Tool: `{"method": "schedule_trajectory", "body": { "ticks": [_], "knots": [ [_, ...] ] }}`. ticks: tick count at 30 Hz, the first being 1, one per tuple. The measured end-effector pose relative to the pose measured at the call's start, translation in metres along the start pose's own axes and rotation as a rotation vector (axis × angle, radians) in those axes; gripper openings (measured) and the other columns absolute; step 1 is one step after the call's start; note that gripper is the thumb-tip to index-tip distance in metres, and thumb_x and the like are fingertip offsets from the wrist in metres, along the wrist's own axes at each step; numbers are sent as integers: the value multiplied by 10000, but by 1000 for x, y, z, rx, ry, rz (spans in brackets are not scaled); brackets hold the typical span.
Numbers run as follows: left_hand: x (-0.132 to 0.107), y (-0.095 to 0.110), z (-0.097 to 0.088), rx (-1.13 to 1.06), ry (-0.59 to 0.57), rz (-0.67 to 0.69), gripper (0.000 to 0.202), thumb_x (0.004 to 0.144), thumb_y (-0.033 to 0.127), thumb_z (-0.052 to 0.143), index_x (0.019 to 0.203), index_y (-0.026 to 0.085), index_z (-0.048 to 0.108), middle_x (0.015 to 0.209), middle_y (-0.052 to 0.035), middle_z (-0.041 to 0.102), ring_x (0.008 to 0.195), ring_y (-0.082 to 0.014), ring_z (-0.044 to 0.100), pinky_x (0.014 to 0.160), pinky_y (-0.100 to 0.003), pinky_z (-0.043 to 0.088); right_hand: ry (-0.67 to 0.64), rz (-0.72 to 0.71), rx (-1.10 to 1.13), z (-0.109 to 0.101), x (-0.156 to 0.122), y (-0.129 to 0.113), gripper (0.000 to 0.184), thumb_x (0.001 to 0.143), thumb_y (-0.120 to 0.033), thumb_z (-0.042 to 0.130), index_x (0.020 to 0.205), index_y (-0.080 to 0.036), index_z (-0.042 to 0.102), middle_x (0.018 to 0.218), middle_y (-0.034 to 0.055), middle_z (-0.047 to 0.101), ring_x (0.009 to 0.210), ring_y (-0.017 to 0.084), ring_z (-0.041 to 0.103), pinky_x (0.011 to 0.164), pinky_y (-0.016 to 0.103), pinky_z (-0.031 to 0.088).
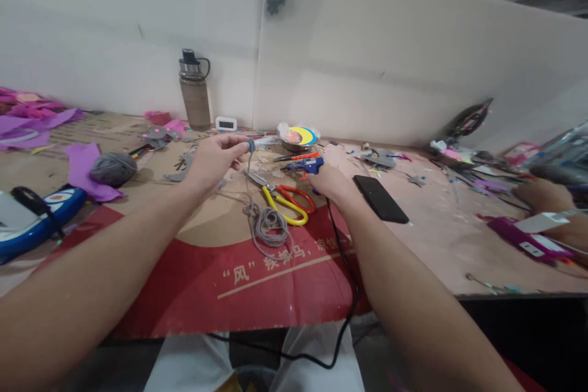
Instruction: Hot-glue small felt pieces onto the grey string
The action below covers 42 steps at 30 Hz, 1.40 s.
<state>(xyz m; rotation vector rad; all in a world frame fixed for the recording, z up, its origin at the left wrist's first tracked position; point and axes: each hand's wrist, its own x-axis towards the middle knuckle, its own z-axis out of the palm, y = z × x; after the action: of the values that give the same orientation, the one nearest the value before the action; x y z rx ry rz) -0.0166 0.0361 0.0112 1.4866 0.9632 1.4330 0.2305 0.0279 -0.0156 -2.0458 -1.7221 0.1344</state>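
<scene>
My left hand (212,161) is raised over the cardboard-covered table (257,269), its fingers pinched on a small grey piece (251,145) from which a grey cord hangs down to a coil of grey yarn (270,225). My right hand (331,182) grips a blue hot glue gun (307,165), whose black cable (345,294) runs off the table's front edge. The gun's nozzle points left toward the pinched piece. Yellow-handled scissors (285,205) and red-handled scissors (298,196) lie between my hands.
A black phone (380,198) lies right of my right hand. A water bottle (194,93) and a small white clock (226,124) stand by the wall. A grey yarn ball (113,168), purple felt (82,162) and a blue device (43,217) sit left. Another person's arm (549,196) rests at right.
</scene>
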Motion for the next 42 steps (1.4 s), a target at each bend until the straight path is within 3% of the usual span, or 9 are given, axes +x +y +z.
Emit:
{"method": "schedule_trajectory", "body": {
  "ticks": [3, 5, 7, 10, 13, 16, 21, 24, 42],
  "knots": [
    [-2, 0, 2, 55, 24, 17, 104, 710, 225, 692, 783, 153, 681, 664, -15, 611, 520, -80, 517, 440, -190, 400, 227, -10, -44, -7, -11, -13, 290, 789, -351, 560, 948, -110, 583, 1107, 243, 581, 1119, 361, 504, 899, 484, 402],
    [-5, 3, 4, 92, 32, 29, 73, 710, 214, 680, 749, 155, 661, 636, -11, 605, 510, -83, 517, 438, -192, 390, 307, -161, 199, -5, -18, -29, 203, 816, -311, 525, 927, -141, 535, 1082, 196, 580, 1100, 306, 509, 917, 470, 403],
    [-10, 9, 9, 129, 25, 40, 46, 710, 190, 663, 737, 155, 649, 621, -6, 605, 490, -78, 503, 437, -193, 377, 210, -279, 590, 1, -24, -49, 162, 815, -310, 536, 894, -183, 472, 1004, 126, 594, 980, 228, 564, 884, 412, 444],
    [-17, 17, 15, 200, 31, 41, 26, 695, 152, 653, 712, 150, 634, 582, 11, 594, 450, -65, 471, 436, -193, 356, -77, -319, 1148, 17, -33, -76, 355, 739, -280, 634, 972, -227, 372, 1068, 74, 578, 937, 160, 597, 863, 352, 477],
    [-19, 20, 17, 218, 46, 37, 48, 680, 119, 648, 674, 148, 610, 556, 17, 586, 455, -68, 484, 451, -192, 369, -302, -246, 1394, 28, -40, -90, 483, 704, -258, 669, 1010, -253, 296, 906, -7, 591, 724, 115, 599, 754, 323, 504],
    [-17, 15, 17, 172, 39, 35, 68, 682, 122, 657, 673, 154, 597, 550, 17, 587, 442, -71, 484, 448, -197, 384, -264, -253, 1322, 26, -42, -90, 427, 739, -255, 632, 1019, -252, 310, 728, -72, 520, 568, 90, 504, 620, 279, 470],
    [-15, 9, 17, 0, -14, -57, 80, 691, 127, 679, 732, 153, 616, 611, -12, 638, 528, -108, 597, 553, -238, 497, 204, -502, 809, 13, -43, -82, 120, 796, -172, 568, 883, -214, 497, 711, -28, 492, 666, 114, 476, 644, 273, 402],
    [-17, 10, 19, -33, -67, -98, 99, 693, 123, 686, 786, 146, 660, 655, -23, 661, 572, -114, 626, 607, -253, 527, 342, -568, 644, 9, -42, -81, 51, 820, -152, 551, 796, -194, 537, 797, 19, 554, 736, 130, 499, 696, 290, 402],
    [-25, 22, 25, 31, -83, -116, 44, 708, 136, 667, 736, 169, 662, 647, -10, 679, 600, -131, 656, 640, -266, 551, 354, -499, 454, 8, -42, -81, 160, 914, -295, 458, 809, -190, 519, 826, 55, 575, 775, 162, 501, 721, 319, 375]
  ]
}}
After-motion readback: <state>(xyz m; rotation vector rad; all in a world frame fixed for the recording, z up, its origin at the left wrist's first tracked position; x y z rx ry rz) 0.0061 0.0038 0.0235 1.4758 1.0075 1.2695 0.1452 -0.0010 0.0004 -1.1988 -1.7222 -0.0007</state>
